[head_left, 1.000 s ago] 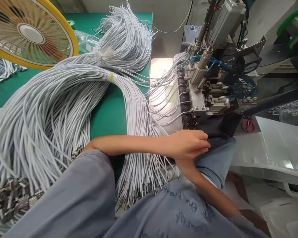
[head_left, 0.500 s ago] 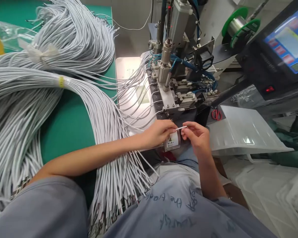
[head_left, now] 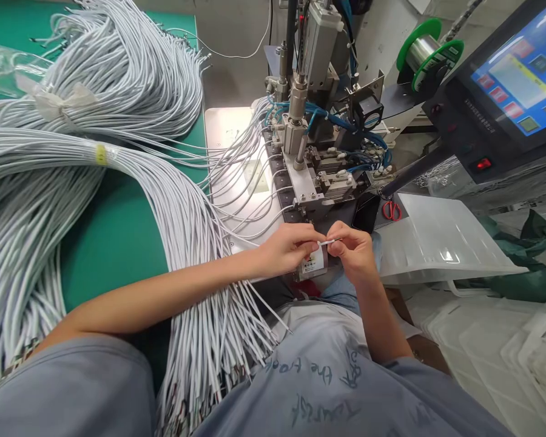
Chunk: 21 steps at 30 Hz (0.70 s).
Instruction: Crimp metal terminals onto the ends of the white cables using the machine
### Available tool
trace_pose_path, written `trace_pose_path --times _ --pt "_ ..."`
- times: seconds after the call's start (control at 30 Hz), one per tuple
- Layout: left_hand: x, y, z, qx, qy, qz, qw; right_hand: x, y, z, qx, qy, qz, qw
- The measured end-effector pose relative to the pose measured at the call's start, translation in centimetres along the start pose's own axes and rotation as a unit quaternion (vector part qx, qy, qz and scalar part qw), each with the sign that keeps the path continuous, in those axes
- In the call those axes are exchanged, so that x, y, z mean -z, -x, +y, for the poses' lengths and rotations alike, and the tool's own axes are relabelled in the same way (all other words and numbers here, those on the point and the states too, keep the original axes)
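Note:
A short white cable end (head_left: 326, 243) spans the small gap between my two hands, just in front of the machine. My left hand (head_left: 292, 247) is closed on the cable, palm down, with my forearm lying across a fan of loose white cables (head_left: 209, 315). Pinched at the cable's tip is my right hand (head_left: 353, 249), thumb and forefinger together. Fine detail at the tip is too small to make out. Right behind my hands stands a soldering machine (head_left: 300, 145), with several white cables feeding into its dark fixture strip (head_left: 283, 182).
Tied bundles of white cable (head_left: 127, 79) cover much of the green mat (head_left: 118, 224). A solder wire spool (head_left: 424, 53) and a touchscreen (head_left: 521, 79) are at upper right. Red-handled scissors (head_left: 391, 210) lie near a translucent plastic sheet (head_left: 455, 237).
My right hand has come closer to my left, its fingers now pinching the cable end. The cable has dropped slightly, and the whole view has shifted a little.

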State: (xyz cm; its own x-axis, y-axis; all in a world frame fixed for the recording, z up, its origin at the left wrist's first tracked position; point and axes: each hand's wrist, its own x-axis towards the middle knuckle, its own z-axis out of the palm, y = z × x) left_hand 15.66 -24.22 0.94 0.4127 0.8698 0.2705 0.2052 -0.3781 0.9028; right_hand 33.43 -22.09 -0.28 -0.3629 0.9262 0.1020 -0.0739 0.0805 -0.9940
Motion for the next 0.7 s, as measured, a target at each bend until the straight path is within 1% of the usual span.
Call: trace_pose_path --times 0.07,0.1,0.2,0.23,0.27,0.33,0.43,0.53,0.6,0.7 --pt "0.0 0.0 0.1 -0.011 0.006 -0.003 1.0 -0.5 0.1 0.0 0.026 0.043 0.025 0.998" --pt "-0.1 0.0 0.1 -0.014 0.003 0.001 1.0 -0.9 0.3 -0.1 0.038 0.066 0.046 0.996" --pt "-0.1 -0.1 -0.2 -0.019 -0.039 0.037 0.998 -1.8 0.9 -0.7 0.065 0.157 0.124 0.978" --pt "-0.1 -0.1 -0.3 -0.025 -0.058 0.05 0.997 -2.0 1.0 -1.0 0.07 0.188 0.14 0.97" --pt "-0.1 -0.1 -0.5 -0.033 -0.075 0.061 0.995 -2.0 1.1 -1.2 0.072 0.214 0.144 0.963" --pt "-0.2 -0.1 -0.7 -0.044 -0.102 0.073 0.991 -1.7 1.0 -1.7 0.059 0.241 0.122 0.961" --pt "-0.2 0.0 -0.9 -0.043 -0.126 0.075 0.988 -0.9 0.5 -2.0 0.009 0.226 0.071 0.972" --pt "-0.2 -0.1 -0.8 -0.02 -0.105 0.08 0.991 -0.5 0.1 -1.5 -0.018 0.177 0.057 0.982" --pt "-0.1 -0.1 -0.7 -0.008 -0.079 0.083 0.993 -1.0 0.2 -0.9 -0.015 0.142 0.077 0.987" --pt "-0.1 -0.2 -0.6 -0.015 -0.063 0.077 0.995 -2.3 0.8 -0.1 0.003 0.114 0.137 0.984"
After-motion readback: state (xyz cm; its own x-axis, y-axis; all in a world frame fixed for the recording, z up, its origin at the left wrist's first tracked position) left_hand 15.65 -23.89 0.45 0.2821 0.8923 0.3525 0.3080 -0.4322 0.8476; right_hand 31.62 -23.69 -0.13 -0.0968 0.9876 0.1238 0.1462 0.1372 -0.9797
